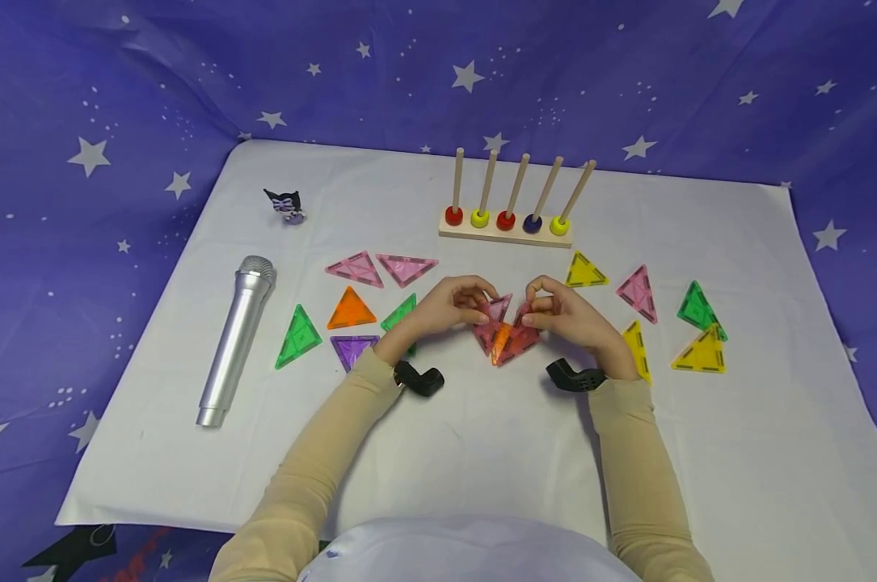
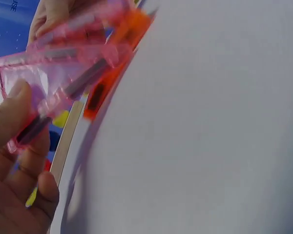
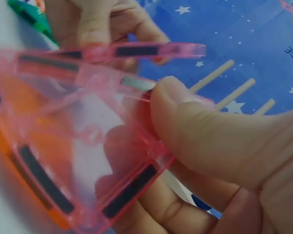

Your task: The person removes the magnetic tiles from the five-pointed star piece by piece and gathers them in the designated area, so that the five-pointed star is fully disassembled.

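Note:
Over the middle of the table, my left hand (image 1: pixel 454 305) pinches a pink magnetic tile (image 2: pixel 44 80) between thumb and fingers. Across from it, my right hand (image 1: pixel 571 317) pinches another pink tile (image 3: pixel 83 141) by its corner. An orange tile (image 2: pixel 119 63) lies against the pink ones, between the two hands. In the head view the group looks red, pink and orange, joined in a pointed shape. Near my left hand lies a green triangle tile (image 1: pixel 398 310), partly hidden by that arm. A yellow tile (image 1: pixel 636 347) is partly covered by my right wrist.
A wooden peg stand (image 1: pixel 505 233) with coloured beads stands behind the hands. Loose triangle tiles, such as a purple one (image 1: pixel 352 349) and a pink one (image 1: pixel 638 293), lie on both sides. A silver microphone (image 1: pixel 236 343) and a small black-and-white figurine (image 1: pixel 287 206) are at left.

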Demonstrator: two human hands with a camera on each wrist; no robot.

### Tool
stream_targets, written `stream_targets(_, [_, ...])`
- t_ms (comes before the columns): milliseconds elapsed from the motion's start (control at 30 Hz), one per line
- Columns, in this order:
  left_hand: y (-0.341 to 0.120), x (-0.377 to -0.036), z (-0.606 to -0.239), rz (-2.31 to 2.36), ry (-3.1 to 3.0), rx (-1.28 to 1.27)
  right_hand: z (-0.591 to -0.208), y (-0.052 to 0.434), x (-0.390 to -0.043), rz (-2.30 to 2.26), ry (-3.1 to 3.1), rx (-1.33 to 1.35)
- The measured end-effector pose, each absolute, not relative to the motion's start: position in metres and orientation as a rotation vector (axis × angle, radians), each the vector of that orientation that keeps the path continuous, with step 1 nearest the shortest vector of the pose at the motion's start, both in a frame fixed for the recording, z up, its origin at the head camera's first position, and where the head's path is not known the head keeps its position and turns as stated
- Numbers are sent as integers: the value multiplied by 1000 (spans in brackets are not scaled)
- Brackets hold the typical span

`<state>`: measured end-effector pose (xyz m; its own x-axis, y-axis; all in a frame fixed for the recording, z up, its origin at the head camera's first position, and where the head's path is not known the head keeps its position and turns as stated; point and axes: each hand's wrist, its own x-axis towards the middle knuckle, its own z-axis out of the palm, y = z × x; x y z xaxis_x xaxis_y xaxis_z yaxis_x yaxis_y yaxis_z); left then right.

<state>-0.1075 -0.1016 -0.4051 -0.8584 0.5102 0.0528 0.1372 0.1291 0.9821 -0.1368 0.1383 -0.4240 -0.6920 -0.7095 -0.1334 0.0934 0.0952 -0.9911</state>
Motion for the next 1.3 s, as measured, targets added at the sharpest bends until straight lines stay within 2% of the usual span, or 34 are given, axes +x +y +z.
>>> stream_targets(267, [-115,-109,-408,1878,2069,500,-422,139,-136,-1661,1745,-540])
stream_targets(633, [-130,-137,-415,1746,2302,170,-422,139,-136,-1631,1763,-546])
stream_targets(933, [-127,-149,-420,1518,2494,155,-420,137,-135,-1607,1753,-574])
stream_targets(1200, [-129,-147,-423,1405,2547,131,-420,137,-135,-1613,1758,-577])
stream_targets(1300, [-128,-142,-424,1404,2585,196,-420,138,-136,-1622,1755,-585])
